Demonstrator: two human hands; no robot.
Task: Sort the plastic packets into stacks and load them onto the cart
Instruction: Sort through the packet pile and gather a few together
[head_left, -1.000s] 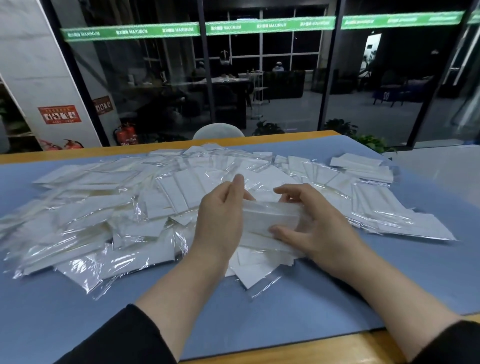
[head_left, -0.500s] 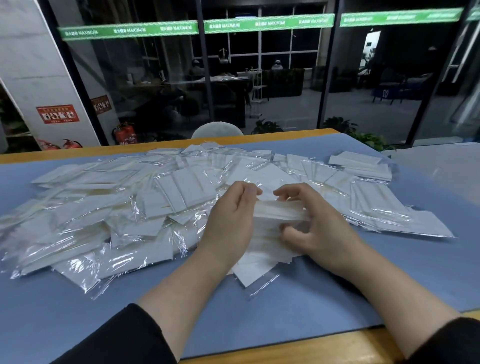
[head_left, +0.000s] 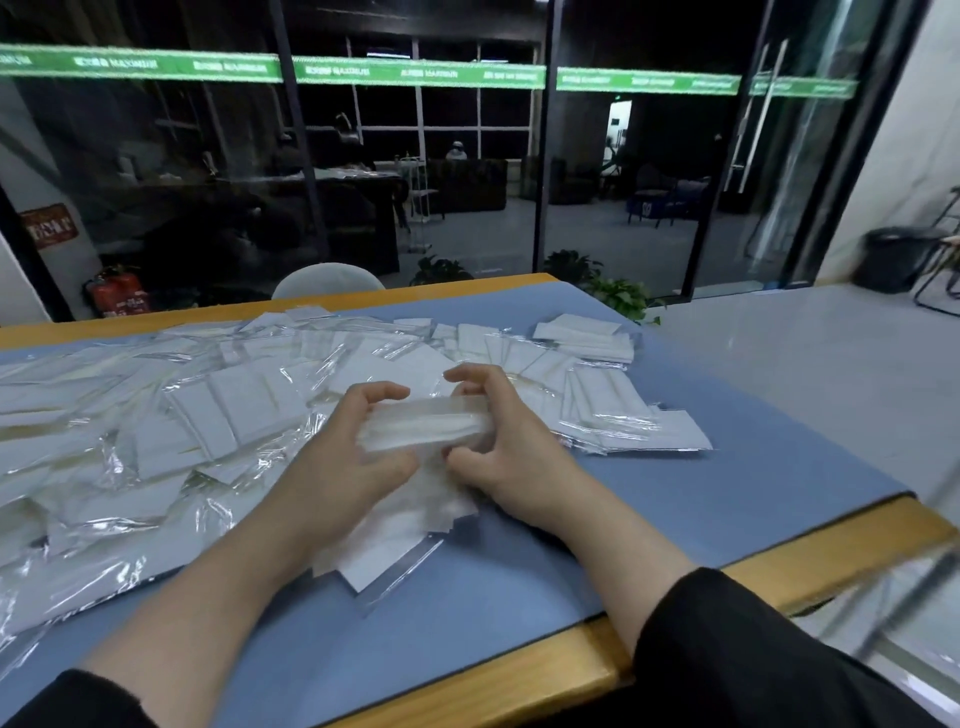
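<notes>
Left hand (head_left: 345, 457) and right hand (head_left: 506, 447) grip small stack (head_left: 426, 427) of packets between them, fingers curled over ends, at frame centre above blue mat (head_left: 727, 499). Loose packets (head_left: 156, 426) sprawl from 9 to 1 o'clock. Neat pile (head_left: 587, 338) at 1 o'clock.

Head-worn view, apparently blurred, looks forward and down over the table (head_left: 779, 561) close by
</notes>
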